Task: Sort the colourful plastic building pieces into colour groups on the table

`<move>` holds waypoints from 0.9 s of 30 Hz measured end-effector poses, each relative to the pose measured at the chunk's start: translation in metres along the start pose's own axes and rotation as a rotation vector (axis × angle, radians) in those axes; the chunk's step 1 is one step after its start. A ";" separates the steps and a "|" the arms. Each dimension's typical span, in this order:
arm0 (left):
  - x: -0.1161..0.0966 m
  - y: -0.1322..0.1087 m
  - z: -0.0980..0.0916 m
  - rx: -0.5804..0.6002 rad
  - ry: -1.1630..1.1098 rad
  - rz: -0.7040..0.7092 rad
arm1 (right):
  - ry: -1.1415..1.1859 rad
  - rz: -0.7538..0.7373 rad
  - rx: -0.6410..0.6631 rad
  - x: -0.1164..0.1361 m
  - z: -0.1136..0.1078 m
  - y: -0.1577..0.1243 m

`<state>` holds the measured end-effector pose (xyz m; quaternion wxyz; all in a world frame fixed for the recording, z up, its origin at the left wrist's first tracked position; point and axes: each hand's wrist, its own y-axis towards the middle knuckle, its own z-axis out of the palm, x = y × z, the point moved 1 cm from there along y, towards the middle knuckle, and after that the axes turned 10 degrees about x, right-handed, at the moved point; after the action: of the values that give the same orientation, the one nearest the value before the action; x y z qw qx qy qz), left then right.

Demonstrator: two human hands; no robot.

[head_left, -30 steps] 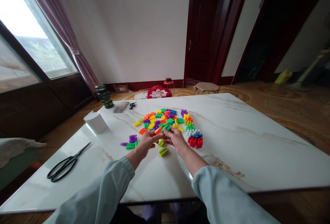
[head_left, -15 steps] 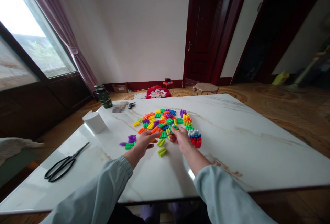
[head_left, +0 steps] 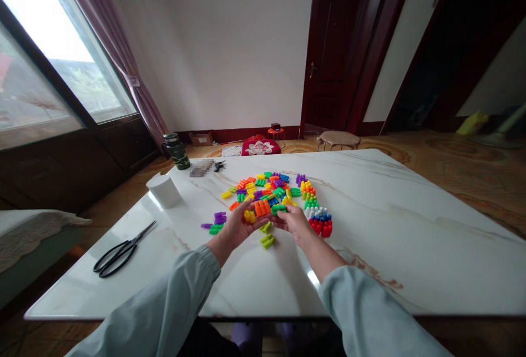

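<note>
My left hand [head_left: 238, 225], palm turned up, holds orange plastic bullet-shaped building pieces [head_left: 262, 208] and a yellow one [head_left: 249, 216] at its fingers. Close beside it, my right hand [head_left: 295, 222] pinches a green piece [head_left: 278, 209] near the orange ones; whether they touch I cannot tell. Behind both hands spreads a pile of mixed coloured pieces [head_left: 263, 186]. Lime pieces [head_left: 267, 241] lie on the table just in front of the hands. Purple pieces [head_left: 220, 217] and green pieces [head_left: 215, 229] rest left of my left hand.
On the white marbled table [head_left: 370, 247], black-handled scissors [head_left: 123, 251] and a white paper roll [head_left: 163, 190] lie to the left. A camouflage flask [head_left: 176, 151] and small black clippers [head_left: 219, 165] stand farther back. Sorted white, blue and red pieces [head_left: 320, 224] sit right of my right hand.
My left hand has turned palm up, now showing the orange and yellow pieces. My right hand's green piece has come close to them. The whole view has shifted slightly.
</note>
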<state>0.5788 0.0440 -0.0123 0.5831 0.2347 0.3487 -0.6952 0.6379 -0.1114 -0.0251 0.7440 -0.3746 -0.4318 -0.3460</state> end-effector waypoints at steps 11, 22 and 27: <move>0.001 0.006 -0.008 0.053 0.019 -0.010 | -0.011 0.009 -0.016 -0.007 -0.006 0.008; -0.008 0.011 -0.011 -0.033 0.071 0.116 | -0.029 -0.119 0.068 -0.001 -0.003 0.001; -0.031 0.009 -0.010 -0.053 0.097 0.382 | -0.169 -0.178 0.053 0.003 0.001 0.001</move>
<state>0.5931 0.0711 0.0022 0.6930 0.3143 0.3436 -0.5504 0.6396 -0.1108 -0.0227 0.6812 -0.3428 -0.5333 -0.3661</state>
